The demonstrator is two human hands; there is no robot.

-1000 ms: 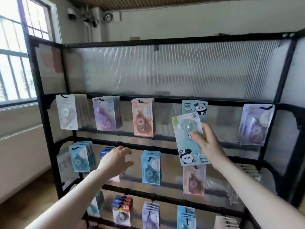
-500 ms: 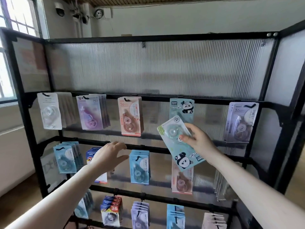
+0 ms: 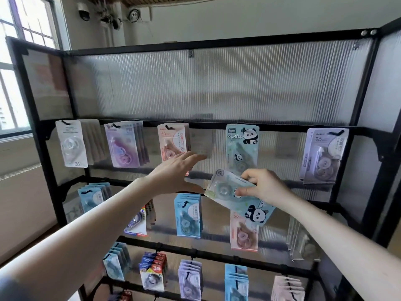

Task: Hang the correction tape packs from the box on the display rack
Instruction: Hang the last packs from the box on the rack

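Observation:
My right hand (image 3: 263, 187) pinches a light-blue panda correction tape pack (image 3: 236, 197), tilted with its top to the left, in front of the rack's second bar. Above it another panda pack (image 3: 242, 146) hangs from the top bar of the black display rack (image 3: 217, 127). My left hand (image 3: 175, 172) reaches forward with straight fingers, holding nothing, between the pink pack (image 3: 173, 142) and the held pack. The box is out of view.
Rows of packs hang on the rack: white (image 3: 71, 144), purple (image 3: 123, 146), lilac at right (image 3: 323, 155), blue (image 3: 188, 216) and pink (image 3: 244, 233) lower down. A window (image 3: 13, 72) is on the left. The rack's right frame post (image 3: 377, 170) stands close.
My left hand rose and moved right toward the held pack. My right hand lowered the panda pack and tilted it further to the left.

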